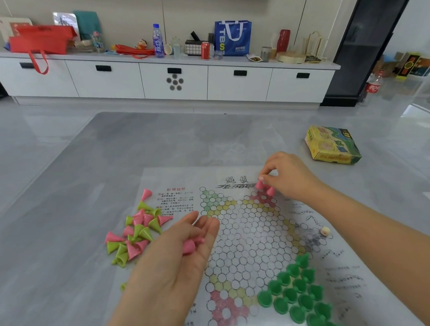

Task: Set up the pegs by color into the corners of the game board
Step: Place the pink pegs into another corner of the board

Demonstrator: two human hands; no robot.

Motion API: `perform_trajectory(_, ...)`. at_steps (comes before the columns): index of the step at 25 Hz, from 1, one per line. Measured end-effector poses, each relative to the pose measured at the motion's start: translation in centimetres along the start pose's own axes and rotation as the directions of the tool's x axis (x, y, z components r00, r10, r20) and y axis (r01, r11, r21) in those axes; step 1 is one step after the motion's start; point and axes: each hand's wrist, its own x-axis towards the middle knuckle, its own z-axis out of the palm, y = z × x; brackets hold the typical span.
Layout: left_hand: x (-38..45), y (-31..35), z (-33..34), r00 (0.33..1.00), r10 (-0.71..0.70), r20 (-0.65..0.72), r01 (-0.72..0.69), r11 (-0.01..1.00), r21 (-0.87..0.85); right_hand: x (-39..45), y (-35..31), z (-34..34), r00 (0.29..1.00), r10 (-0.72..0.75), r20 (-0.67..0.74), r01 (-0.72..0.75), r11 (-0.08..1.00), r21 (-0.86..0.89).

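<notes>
A paper game board [250,235] printed with circles lies on the grey table. Several dark green pegs [298,295] fill its near right corner. My right hand [289,176] pinches a pink peg [260,184] at the far red corner, beside another pink peg [270,191] standing there. My left hand [179,259] is cupped palm-up over the board's left side and holds several pink pegs [189,246]. A loose pile of pink and light green pegs [135,234] lies left of the board.
A yellow and green cardboard box [332,145] sits on the table at the far right. A small pale die [325,231] rests on the board's right part. A white cabinet [174,77] with clutter stands beyond the table.
</notes>
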Motion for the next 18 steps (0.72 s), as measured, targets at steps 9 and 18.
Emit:
perform_trajectory(9,-2.1,1.0,0.7,0.999,-0.041,-0.034,0.042,0.999,0.028,-0.4,0.5,0.1,1.0,0.007,0.021,-0.007,1.0,-0.004)
perform_trajectory(18,-2.0,0.9,0.5,0.997,-0.045,-0.069,0.053,0.99,0.128,-0.6,0.6,0.1,0.999,-0.037,0.031,0.039,0.998,-0.058)
